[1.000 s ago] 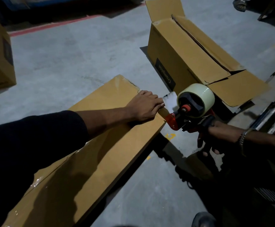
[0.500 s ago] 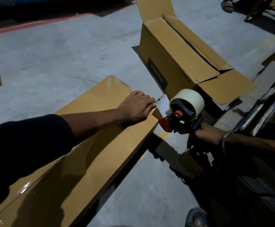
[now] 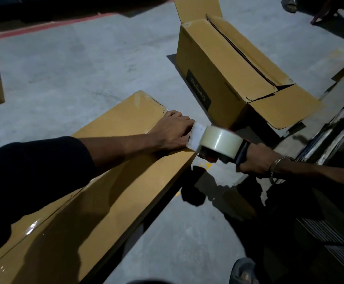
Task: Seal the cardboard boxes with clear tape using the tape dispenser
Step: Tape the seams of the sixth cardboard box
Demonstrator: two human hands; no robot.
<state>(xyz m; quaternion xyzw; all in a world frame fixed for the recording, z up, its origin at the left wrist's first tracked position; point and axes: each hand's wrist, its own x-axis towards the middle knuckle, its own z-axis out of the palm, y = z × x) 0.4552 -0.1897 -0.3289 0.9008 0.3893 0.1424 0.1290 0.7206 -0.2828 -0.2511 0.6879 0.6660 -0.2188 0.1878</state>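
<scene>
Grey concrete floor [image 3: 68,64], dim, perhaps a warehouse

Tan box [image 3: 109,181] with glossy clear tape, pale cream roll [image 3: 221,140] on red-and-black dispenser [image 3: 214,156], black label [image 3: 198,89] on second tan box [image 3: 228,64], grey floor [image 3: 74,68], red line [image 3: 50,26], black sleeve [image 3: 23,173]

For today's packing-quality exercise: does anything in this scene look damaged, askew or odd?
Yes. The second cardboard box behind the tape dispenser stands unsealed: its top seam gapes, both end flaps hang open, and the near corner's edge looks torn.
</scene>
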